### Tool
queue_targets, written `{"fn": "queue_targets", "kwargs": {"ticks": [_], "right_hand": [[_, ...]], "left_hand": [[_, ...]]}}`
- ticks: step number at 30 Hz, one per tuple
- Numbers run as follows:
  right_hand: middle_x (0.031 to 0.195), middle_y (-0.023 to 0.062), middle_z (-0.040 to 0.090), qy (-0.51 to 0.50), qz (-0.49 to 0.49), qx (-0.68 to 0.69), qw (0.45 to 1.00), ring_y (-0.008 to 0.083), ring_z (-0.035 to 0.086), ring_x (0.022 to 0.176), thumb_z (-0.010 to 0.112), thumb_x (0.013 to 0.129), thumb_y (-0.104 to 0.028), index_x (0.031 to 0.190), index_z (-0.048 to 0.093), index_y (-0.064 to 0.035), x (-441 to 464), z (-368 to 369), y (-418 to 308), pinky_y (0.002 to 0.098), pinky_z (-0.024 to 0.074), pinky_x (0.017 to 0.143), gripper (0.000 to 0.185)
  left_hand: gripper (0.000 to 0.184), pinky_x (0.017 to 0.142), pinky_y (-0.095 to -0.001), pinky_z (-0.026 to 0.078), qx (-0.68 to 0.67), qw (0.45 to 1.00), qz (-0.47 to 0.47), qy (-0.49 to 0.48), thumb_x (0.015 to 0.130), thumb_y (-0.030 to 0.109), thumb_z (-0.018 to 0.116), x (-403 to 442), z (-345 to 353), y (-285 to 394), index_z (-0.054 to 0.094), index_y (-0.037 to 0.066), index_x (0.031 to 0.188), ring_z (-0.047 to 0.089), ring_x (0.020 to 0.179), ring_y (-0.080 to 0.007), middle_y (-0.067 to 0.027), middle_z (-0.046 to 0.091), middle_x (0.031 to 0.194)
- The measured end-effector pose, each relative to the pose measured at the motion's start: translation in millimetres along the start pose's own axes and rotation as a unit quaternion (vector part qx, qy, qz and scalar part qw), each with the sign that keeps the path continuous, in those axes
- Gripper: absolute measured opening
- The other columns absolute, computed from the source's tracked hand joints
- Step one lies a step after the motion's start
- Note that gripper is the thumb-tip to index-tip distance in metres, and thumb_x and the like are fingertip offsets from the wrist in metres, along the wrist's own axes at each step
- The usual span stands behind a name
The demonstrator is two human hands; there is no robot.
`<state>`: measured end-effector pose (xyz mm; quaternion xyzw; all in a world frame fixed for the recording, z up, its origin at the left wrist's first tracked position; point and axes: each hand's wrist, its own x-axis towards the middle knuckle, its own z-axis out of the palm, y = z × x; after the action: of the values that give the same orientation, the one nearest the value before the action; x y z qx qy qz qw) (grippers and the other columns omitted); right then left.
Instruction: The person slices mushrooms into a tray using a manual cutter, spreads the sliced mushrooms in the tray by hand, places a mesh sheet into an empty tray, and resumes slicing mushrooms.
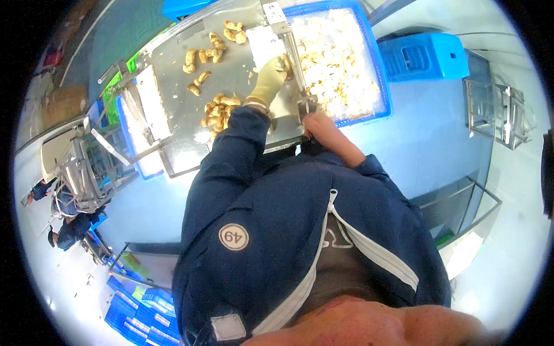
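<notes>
My left hand [271,79], in a pale yellow-green glove, is closed around a brown mushroom [286,64] beside a long metal slicing blade [295,60]. Fingers of my bare right hand [324,128] wrap round the near end of the blade, at its handle, most of which they hide. To the left of my gloved hand, a pile of whole mushrooms [219,111] lies on the steel table [173,86]. More mushrooms [212,51] are scattered farther back. Beyond the blade, a blue mesh tray [385,86] holds many pale mushroom slices [334,63].
A blue plastic stool or crate [427,56] stands right of the tray. At the table's left edge is another slicing blade [141,109] with a white board [153,98]. Other people [72,230] are at the far left. Stacked blue crates [138,317] sit at lower left.
</notes>
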<state>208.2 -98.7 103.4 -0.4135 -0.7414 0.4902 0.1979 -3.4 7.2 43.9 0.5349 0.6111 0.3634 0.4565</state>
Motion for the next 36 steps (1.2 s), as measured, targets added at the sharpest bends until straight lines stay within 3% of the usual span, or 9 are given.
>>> {"fn": "queue_targets", "kwargs": {"ticks": [3, 10, 15, 18, 19, 25, 28, 29, 36], "right_hand": [[0.069, 0.0173, 0.058, 0.001, 0.143, 0.175, 0.974, 0.0325, 0.058, 0.066, 0.045, 0.089, -0.025, 0.069, 0.054, 0.0003, 15, -48, -85, 0.0403, 0.0448, 0.062, 0.033], [0.074, 0.0152, 0.057, -0.034, -0.104, -0.134, 0.985, 0.0369, 0.059, 0.069, 0.058, 0.076, -0.011, 0.079, 0.053, -0.0016, -1, 2, 2, 0.0451, 0.0465, 0.06, 0.011], [0.074, 0.016, 0.059, -0.019, 0.176, 0.159, 0.971, 0.0355, 0.058, 0.069, 0.045, 0.085, -0.015, 0.074, 0.054, -0.0004, 12, -41, -76, 0.0414, 0.0451, 0.062, 0.021], [0.072, 0.0164, 0.059, 0.032, -0.13, -0.116, 0.984, 0.035, 0.057, 0.068, 0.039, 0.087, -0.019, 0.07, 0.054, -0.0003, 0, 0, -1, 0.0404, 0.044, 0.063, 0.029], [0.073, 0.0171, 0.058, -0.023, -0.031, -0.043, 0.998, 0.0343, 0.058, 0.068, 0.043, 0.086, -0.018, 0.069, 0.053, -0.0006, -5, 7, 20, 0.0413, 0.0449, 0.061, 0.026], [0.073, 0.0171, 0.057, 0.016, 0.039, 0.094, 0.995, 0.0326, 0.058, 0.067, 0.049, 0.082, -0.013, 0.07, 0.052, -0.0008, 4, -39, -75, 0.0393, 0.0455, 0.059, 0.017], [0.072, 0.0162, 0.055, -0.001, 0.01, 0.0, 1.0, 0.0342, 0.057, 0.067, 0.053, 0.08, -0.012, 0.075, 0.052, -0.0021, 3, -20, -35, 0.0404, 0.0453, 0.059, 0.011], [0.071, 0.0149, 0.054, 0.016, -0.103, -0.087, 0.991, 0.0356, 0.057, 0.067, 0.056, 0.077, -0.012, 0.078, 0.052, -0.0027, -1, -3, -4, 0.0418, 0.0447, 0.059, 0.01], [0.073, 0.0162, 0.054, 0.029, -0.047, -0.002, 0.998, 0.0371, 0.055, 0.067, 0.057, 0.076, -0.009, 0.077, 0.051, -0.0028, 0, -20, -38, 0.0435, 0.0451, 0.062, 0.009]], "left_hand": [[0.05, 0.072, -0.0278, 0.052, 0.052, 0.998, -0.011, 0.032, 0.075, -0.004, 0.056, -3, 7, 8, 0.053, 0.0, 0.125, 0.065, 0.081, -0.0191, -0.0149, 0.066, 0.095], [0.053, 0.074, -0.029, 0.051, 0.025, 0.999, -0.043, 0.004, 0.075, -0.001, 0.057, 1, 3, 19, 0.051, -0.003, 0.127, 0.064, 0.082, -0.0211, -0.0135, 0.067, 0.094], [0.053, 0.074, -0.0288, 0.052, 0.052, 0.998, 0.006, 0.02, 0.075, -0.001, 0.058, 9, 15, -24, 0.051, -0.002, 0.127, 0.064, 0.08, -0.0207, -0.0129, 0.067, 0.093], [0.052, 0.073, -0.0284, 0.052, 0.063, 0.998, -0.017, 0.019, 0.075, -0.001, 0.06, 7, 7, -3, 0.052, -0.001, 0.126, 0.064, 0.079, -0.0195, -0.012, 0.067, 0.094], [0.052, 0.073, -0.0283, 0.052, 0.052, 0.998, -0.035, 0.01, 0.075, -0.001, 0.06, 1, 6, 3, 0.052, -0.001, 0.126, 0.064, 0.079, -0.019, -0.0117, 0.067, 0.094], [0.051, 0.072, -0.0275, 0.052, 0.011, 0.999, 0.042, 0.019, 0.077, -0.003, 0.06, 17, 21, -46, 0.051, 0.001, 0.127, 0.064, 0.078, -0.0163, -0.0097, 0.066, 0.089], [0.049, 0.071, -0.0276, 0.052, 0.097, 0.995, 0.001, 0.029, 0.077, -0.003, 0.06, 6, 11, -6, 0.052, 0.001, 0.125, 0.064, 0.077, -0.0168, -0.01, 0.066, 0.088], [0.049, 0.071, -0.028, 0.052, 0.064, 0.997, -0.016, 0.027, 0.077, -0.003, 0.06, 8, 9, 0, 0.052, 0.002, 0.125, 0.064, 0.077, -0.0174, -0.0104, 0.066, 0.088], [0.051, 0.071, -0.03, 0.052, 0.058, 0.996, -0.028, 0.06, 0.075, 0.0, 0.062, 7, 15, -12, 0.05, 0.001, 0.124, 0.065, 0.077, -0.0208, -0.0126, 0.066, 0.087]]}}
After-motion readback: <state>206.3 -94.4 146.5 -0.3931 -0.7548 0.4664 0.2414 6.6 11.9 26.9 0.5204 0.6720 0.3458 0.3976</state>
